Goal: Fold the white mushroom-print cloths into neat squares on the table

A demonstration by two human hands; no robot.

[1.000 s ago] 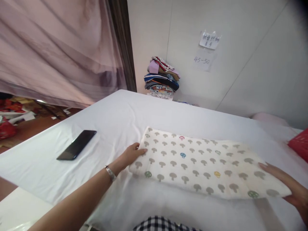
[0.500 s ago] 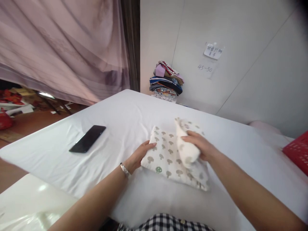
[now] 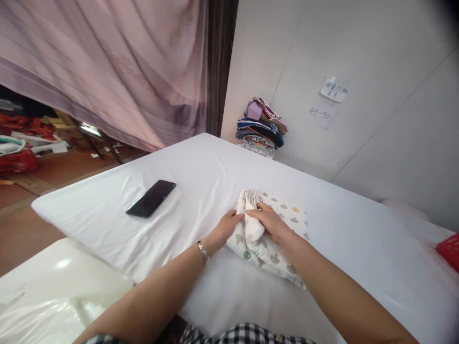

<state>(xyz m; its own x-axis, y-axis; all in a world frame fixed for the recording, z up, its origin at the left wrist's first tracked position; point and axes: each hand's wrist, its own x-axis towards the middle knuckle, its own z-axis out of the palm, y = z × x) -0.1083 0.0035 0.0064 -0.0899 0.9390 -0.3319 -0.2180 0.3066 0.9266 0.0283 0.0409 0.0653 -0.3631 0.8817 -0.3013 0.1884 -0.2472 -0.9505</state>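
Observation:
A white cloth [image 3: 276, 258] printed with grey, green and yellow mushrooms lies partly folded on the white-covered table [image 3: 201, 167]. My left hand [image 3: 226, 229] grips its left edge, thumb on top. With my right hand [image 3: 269, 220] I pinch a turned-over layer of the same cloth, bunched near the left hand. Both hands are close together, and the fingers beneath the fabric are hidden. Whether the cloth is a garment or a plain piece cannot be made out.
A black phone [image 3: 152, 198] lies left of the hands. Folded clothes are stacked [image 3: 261, 128] by the wall at the back. A red basket [image 3: 448, 252] shows at the right edge. Shiny plastic wrapping [image 3: 60, 291] covers something at the lower left.
My right hand has moved left, carrying the raised layer across to my left hand. More of the printed right part of the cloth now shows. The view has shifted slightly.

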